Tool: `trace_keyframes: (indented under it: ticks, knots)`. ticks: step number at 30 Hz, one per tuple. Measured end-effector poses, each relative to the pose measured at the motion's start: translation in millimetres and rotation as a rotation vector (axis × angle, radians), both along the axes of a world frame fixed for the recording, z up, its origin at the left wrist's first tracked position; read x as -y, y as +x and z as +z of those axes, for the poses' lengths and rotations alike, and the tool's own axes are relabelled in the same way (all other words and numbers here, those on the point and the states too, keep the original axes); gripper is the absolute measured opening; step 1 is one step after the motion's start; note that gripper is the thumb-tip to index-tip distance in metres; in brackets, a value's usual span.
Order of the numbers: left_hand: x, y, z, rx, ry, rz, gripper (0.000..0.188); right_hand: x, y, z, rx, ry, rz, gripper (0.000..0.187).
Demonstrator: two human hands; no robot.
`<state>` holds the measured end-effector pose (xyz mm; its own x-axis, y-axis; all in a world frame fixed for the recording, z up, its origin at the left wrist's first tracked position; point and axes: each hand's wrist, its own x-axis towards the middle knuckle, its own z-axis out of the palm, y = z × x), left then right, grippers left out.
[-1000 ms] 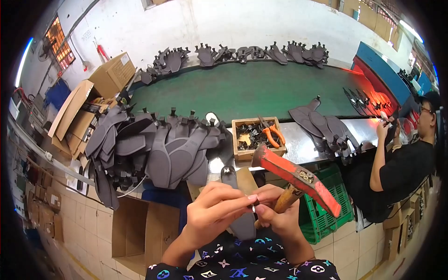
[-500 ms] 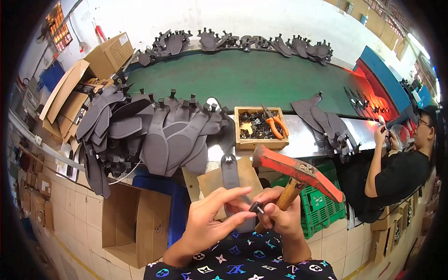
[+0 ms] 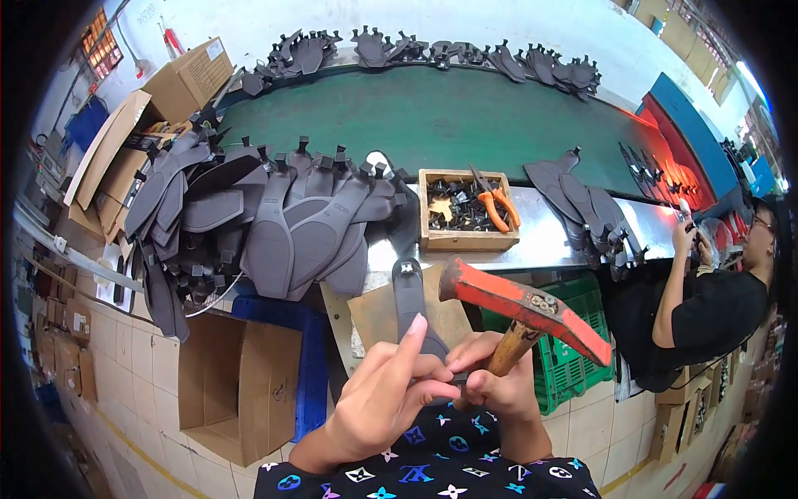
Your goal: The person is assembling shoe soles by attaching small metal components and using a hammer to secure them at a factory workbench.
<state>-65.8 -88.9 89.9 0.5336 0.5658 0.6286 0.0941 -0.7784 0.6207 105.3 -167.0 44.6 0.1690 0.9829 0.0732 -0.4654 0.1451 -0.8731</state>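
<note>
Left grip (image 3: 374, 401) and right grip (image 3: 504, 384) pinch small black clip (image 3: 460, 377); right also holds hammer (image 3: 529, 306), best kept clear.

The hammer (image 3: 536, 306) is held before a box (image 3: 470, 242) of parts (image 3: 449, 206) (pliers (image 3: 497, 208) laid on top), flanked by piled pads (image 3: 320, 241) and backed by a belt (image 3: 399, 116).

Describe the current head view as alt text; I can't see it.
A worker's left hand and right hand meet at a small dark piece, the right also holding a red-headed hammer. Ahead are a grey flat part and a wooden box with orange-handled pliers; grey parts pile up at left.
</note>
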Motion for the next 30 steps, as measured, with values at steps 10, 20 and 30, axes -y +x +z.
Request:
trace_keyframes:
  ticks: [10,20,30]
  knots:
    - [-18,3,-9,0.066,-0.065,-0.064,0.07,-8,11,-10,0.007,0.039,0.028,0.018]
    - [-104,41,-125,-0.053,-0.363,0.063,0.035,-104,35,-55,0.78,0.047,-0.224,0.026]
    - [-91,30,-140,-0.035,-0.569,0.098,0.028,-107,33,-75,0.96,0.135,-0.088,0.02]
